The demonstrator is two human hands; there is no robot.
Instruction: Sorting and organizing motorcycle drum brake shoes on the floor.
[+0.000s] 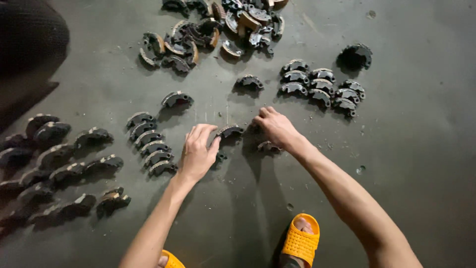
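Seen from above: dark grey concrete floor (pixel 406 164) carrying many curved dark metal brake shoes with tan friction lining.

Left hand (pixel 197 154) resting over a small dark part, fingers bent, tips just beside one curved dark metal shoe (pixel 229 130) lying near mid-floor; grip state cannot tell, nothing visibly clamped. Right hand (pixel 275 126) knuckles-up, fingertips at the other end of that same shoe, fingers curled; hold not confirmed either. Second shoe (pixel 268 146) lying under the right wrist.

Neat double row of shoes (pixel 149 144) left of the left hand; another tidy group (pixel 320 85) toward the far right; loose heap (pixel 218 25) at the far edge; longer rows (pixel 54 168) along the left edge. Orange perforated slipper (pixel 300 242) at the near edge.

Judgement: cast metal, rigid, fairly heavy for size, dusty rather than slippery; lining chippable. Best taken across the arc, at the ribbed web or both ends.
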